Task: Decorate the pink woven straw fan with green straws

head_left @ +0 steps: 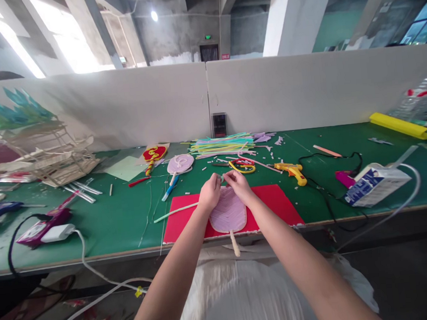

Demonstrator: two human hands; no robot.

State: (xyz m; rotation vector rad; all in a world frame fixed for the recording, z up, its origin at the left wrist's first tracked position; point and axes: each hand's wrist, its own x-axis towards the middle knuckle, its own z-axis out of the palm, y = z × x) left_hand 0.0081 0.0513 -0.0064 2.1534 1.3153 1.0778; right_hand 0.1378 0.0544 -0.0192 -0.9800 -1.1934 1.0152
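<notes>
My left hand (209, 192) and my right hand (239, 183) meet over the top edge of a pink fan-shaped paddle (228, 213) made of rows of pink strips. It has a wooden stick handle (235, 243) and lies on a red mat (273, 202). Both hands are closed in a pinch on a small pale piece (221, 178) held between them at the paddle's top; I cannot make out what it is. A pale green straw (175, 211) lies across the mat's left edge, close to my left wrist.
On the green table (122, 223) lie a pile of coloured straws (221, 144), yellow-handled scissors (242, 166), a yellow glue gun (292, 171), a finished pink paddle (180, 164), a carton (375, 185), cables and a stick-built model (54, 154). White partitions stand behind.
</notes>
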